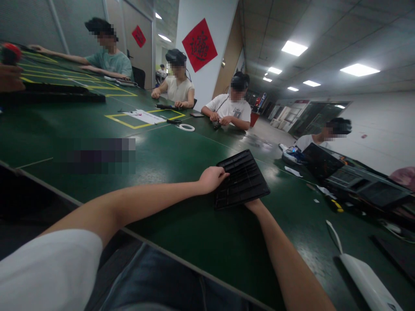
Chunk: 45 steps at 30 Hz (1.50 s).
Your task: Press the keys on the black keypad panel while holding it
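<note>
A flat black rectangular plastic panel (245, 178) with raised ribs is held tilted just above the green table. Against its left side, my left hand (211, 179) is closed, its fingers curled at the ribbed face near the edge. My right hand (254, 206) holds the panel from beneath at the lower right edge. Most of the right hand's fingers are hidden behind the panel.
On the green table (155, 164) lie a white roll of tape (187, 128) and a paper sheet (145, 117) further off. To the right are a white power strip (369, 276), a yellow-handled tool (337, 205) and opened electronic equipment (363, 183). Several people sit around the table.
</note>
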Each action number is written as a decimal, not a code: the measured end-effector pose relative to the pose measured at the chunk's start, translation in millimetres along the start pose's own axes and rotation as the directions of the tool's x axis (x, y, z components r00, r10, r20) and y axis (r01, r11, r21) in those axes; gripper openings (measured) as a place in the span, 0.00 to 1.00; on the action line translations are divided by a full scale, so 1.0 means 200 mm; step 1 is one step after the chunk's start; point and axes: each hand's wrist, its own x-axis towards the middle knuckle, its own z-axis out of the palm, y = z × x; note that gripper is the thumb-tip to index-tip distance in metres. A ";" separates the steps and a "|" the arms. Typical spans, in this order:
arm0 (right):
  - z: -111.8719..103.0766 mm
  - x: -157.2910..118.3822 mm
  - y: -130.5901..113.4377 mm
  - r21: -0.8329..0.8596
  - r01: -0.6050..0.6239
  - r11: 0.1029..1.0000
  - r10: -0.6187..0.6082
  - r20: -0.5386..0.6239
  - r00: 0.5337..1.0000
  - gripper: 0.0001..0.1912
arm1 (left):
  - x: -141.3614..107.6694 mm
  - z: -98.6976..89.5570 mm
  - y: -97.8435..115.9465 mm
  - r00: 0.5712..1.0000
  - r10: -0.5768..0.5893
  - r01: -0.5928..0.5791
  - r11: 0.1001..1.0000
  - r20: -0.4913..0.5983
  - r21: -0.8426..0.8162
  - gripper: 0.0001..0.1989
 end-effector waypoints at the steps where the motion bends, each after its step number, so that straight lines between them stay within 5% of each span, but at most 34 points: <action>1: 0.00 0.00 0.00 -0.009 0.000 1.000 0.000 -0.008 1.000 0.33 | -0.01 0.00 0.00 0.999 0.037 -0.037 0.999 0.004 0.039 0.16; 10: 0.00 0.00 -0.06 -0.007 0.020 1.000 -0.020 -0.047 0.999 0.35 | 0.01 -0.08 -0.01 0.944 0.263 -0.288 0.951 0.201 0.113 0.11; 16: 0.02 0.02 -0.03 0.033 0.061 0.998 -0.058 -0.071 0.996 0.30 | 0.07 -0.13 -0.01 0.961 0.183 -0.184 0.983 0.206 -0.015 0.08; 22: 0.00 0.01 0.01 -0.031 0.100 0.995 -0.101 -0.040 0.994 0.32 | 0.05 -0.10 0.01 0.976 0.100 -0.118 0.990 0.194 0.082 0.18; 29: -0.01 0.01 -0.02 -0.026 0.055 0.998 -0.055 -0.032 0.998 0.33 | 0.04 -0.11 0.03 0.977 0.141 -0.151 0.987 0.160 0.050 0.08; 32: 0.00 0.02 -0.10 0.007 0.015 1.000 -0.015 -0.055 0.998 0.32 | 0.06 -0.11 0.04 0.991 -0.028 0.056 0.974 0.129 -0.222 0.03; 35: 0.01 0.04 -0.17 0.087 -0.048 0.995 0.047 0.014 0.999 0.29 | 0.08 -0.11 0.05 0.909 -0.276 0.415 0.680 0.313 -0.604 0.05; 37: 0.02 0.05 -0.18 0.132 -0.062 0.989 0.053 0.070 0.996 0.28 | 0.09 -0.11 0.04 0.848 -0.320 0.530 0.488 0.423 -0.693 0.07; 38: 0.02 0.05 -0.17 0.142 -0.049 0.989 0.041 0.065 0.997 0.29 | 0.09 -0.11 0.04 0.842 -0.315 0.539 0.474 0.437 -0.696 0.07; 41: 0.01 0.03 -0.11 0.127 0.012 0.992 -0.009 -0.021 1.000 0.31 | 0.08 -0.10 0.02 0.899 -0.241 0.424 0.686 0.365 -0.591 0.11; 45: 0.00 0.01 -0.08 0.077 0.033 0.996 -0.032 -0.020 0.999 0.30 | 0.06 -0.09 0.01 0.960 -0.033 0.103 0.966 0.278 -0.239 0.23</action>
